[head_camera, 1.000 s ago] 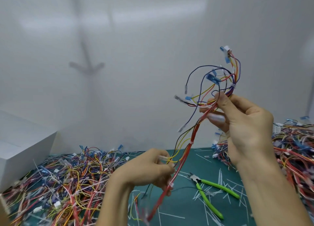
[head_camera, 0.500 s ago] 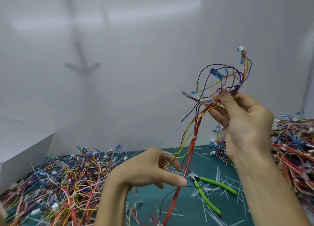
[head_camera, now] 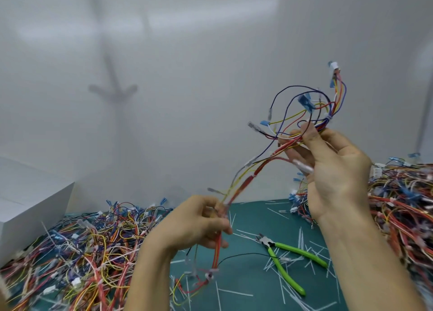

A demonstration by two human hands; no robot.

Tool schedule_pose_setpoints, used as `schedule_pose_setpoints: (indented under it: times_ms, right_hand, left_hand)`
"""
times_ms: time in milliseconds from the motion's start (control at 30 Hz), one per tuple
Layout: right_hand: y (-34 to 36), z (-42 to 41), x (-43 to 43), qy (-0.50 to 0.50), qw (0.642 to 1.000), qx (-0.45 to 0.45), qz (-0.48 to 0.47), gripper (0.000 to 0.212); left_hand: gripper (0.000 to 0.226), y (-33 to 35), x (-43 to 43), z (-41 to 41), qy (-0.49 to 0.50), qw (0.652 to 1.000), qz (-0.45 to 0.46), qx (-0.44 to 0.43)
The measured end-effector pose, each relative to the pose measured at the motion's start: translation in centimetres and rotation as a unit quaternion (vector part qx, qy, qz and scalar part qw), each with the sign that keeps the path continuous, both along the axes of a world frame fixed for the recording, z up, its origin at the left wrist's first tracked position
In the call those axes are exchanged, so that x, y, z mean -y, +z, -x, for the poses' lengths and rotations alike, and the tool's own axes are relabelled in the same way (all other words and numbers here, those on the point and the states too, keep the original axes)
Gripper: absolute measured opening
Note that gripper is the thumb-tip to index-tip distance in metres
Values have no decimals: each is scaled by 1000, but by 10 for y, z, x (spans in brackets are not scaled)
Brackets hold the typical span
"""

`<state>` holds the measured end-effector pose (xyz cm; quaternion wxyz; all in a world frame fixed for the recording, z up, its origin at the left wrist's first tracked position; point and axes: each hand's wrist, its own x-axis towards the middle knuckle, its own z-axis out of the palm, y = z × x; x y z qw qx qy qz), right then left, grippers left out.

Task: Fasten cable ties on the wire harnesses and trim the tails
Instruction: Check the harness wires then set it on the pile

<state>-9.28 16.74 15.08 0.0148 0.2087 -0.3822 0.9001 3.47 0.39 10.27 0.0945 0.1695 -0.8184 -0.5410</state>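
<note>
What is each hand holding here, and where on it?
Both hold one wire harness: right hand pinches its upper bundle, left hand grips the lower red bundle.

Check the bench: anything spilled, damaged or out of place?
Only clutter: cut tie tails lie scattered over the green mat around the cutters, with loose harnesses heaped either side. The wire harness held by the left hand and right hand looks undamaged.

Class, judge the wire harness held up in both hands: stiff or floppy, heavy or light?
Probably floppy: the wire harness curves between the left hand and right hand, then dangles below. Likely light: a pinch holds it up. Its loose ends may snag.
</note>
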Motion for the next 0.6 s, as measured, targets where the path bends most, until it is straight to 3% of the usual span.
schedule_pose_setpoints:
  times_ms: [100, 267, 433, 600]
  right_hand:
    - [-2, 2, 2, 8, 1000, 10, -9, 12]
    - [-5, 2, 7, 27, 999, 23, -1, 10]
    - [-5, 1, 9, 47, 998, 29, 7, 7]
    - [-4, -3, 8, 53, 998, 16, -1, 7]
  left_hand:
    - [4, 4, 1, 1, 93, 986, -71, -119]
    - [11, 16, -1, 0, 162, 920, -196, -298]
    - [10, 25, -6, -1, 144, 877, -284, -359]
    - [9, 24, -7, 2, 122, 871, -304, -366]
